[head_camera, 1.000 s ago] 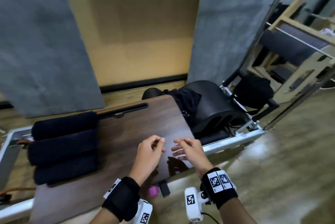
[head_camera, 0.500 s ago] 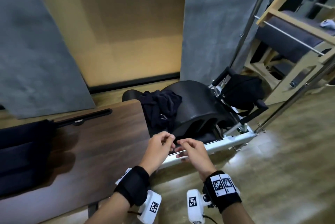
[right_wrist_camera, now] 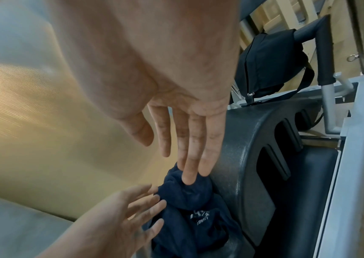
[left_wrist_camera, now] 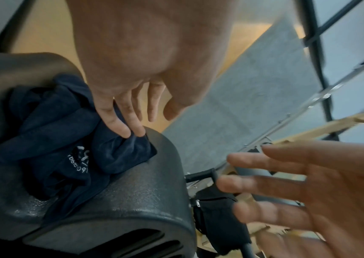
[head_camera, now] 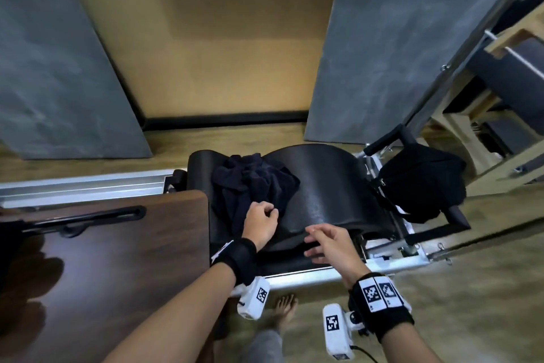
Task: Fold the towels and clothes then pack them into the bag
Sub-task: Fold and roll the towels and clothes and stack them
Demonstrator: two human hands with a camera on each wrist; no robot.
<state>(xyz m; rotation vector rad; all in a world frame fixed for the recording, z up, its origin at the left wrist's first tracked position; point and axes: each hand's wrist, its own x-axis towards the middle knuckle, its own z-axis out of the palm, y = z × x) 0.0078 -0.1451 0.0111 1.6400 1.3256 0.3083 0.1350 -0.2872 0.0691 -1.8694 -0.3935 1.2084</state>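
Observation:
A crumpled dark navy towel (head_camera: 253,183) with white lettering (left_wrist_camera: 79,162) lies on a black arc barrel (head_camera: 326,186). My left hand (head_camera: 265,215) hovers over the towel's near edge. Its fingers (left_wrist_camera: 119,127) are extended and reach the cloth without gripping it. My right hand (head_camera: 321,242) hangs over the barrel's front, fingers spread and empty. From the right wrist, its fingers (right_wrist_camera: 190,167) point at the towel (right_wrist_camera: 190,209), with my left hand (right_wrist_camera: 128,214) beside it. A black bag (head_camera: 421,183) hangs on the padded bar to the right, also in both wrist views (left_wrist_camera: 216,218) (right_wrist_camera: 269,66).
A dark wooden board (head_camera: 117,245) lies left of the barrel on the metal frame (head_camera: 338,274). Wooden exercise equipment (head_camera: 500,74) stands at the back right. Grey wall panels stand behind. My bare foot (head_camera: 285,309) is on the floor below the frame.
The view has swung right, off the board and the stacked folded towels. Both hands have moved from the board to the barrel and spread apart; the left now reaches the towel.

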